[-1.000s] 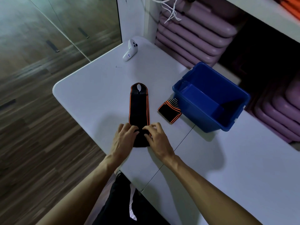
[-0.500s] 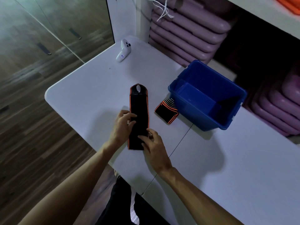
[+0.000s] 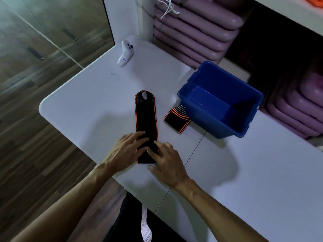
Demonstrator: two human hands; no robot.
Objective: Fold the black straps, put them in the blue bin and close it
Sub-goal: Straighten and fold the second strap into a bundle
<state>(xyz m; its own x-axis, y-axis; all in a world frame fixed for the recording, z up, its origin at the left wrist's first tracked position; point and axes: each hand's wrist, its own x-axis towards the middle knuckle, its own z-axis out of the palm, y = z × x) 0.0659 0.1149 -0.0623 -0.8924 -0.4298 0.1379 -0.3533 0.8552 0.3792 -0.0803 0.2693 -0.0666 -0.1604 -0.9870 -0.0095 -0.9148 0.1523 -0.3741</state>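
Straps are the matter of this task, and the long strap is laid flat on the white table, to the left of the blue bin and well apart from it. Its near end is pressed down by both hands, probably so that the cloth is kept flat and straight before a fold is made.

The left hand is placed on the left edge of the strap's near end, with fingers nearly straight and spread over the cloth; nothing is gripped by it. The right hand is placed on the right edge in the same manner, fingers flat, thumb resting on the table just below the strap's end. Some blur is seen on the left hand, so the exact position of each finger cannot be told.

The long strap is black with thin orange lines along both long edges, and its far end is rounded, with a small pale opening in it. It is judged to be soft and elastic, so it would need to be held down to keep its shape.

A second strap, already folded into a short packet, is left just beside the bin's near left corner, perhaps touching its wall. The bin is open, nothing is seen inside it, and no lid is seen.
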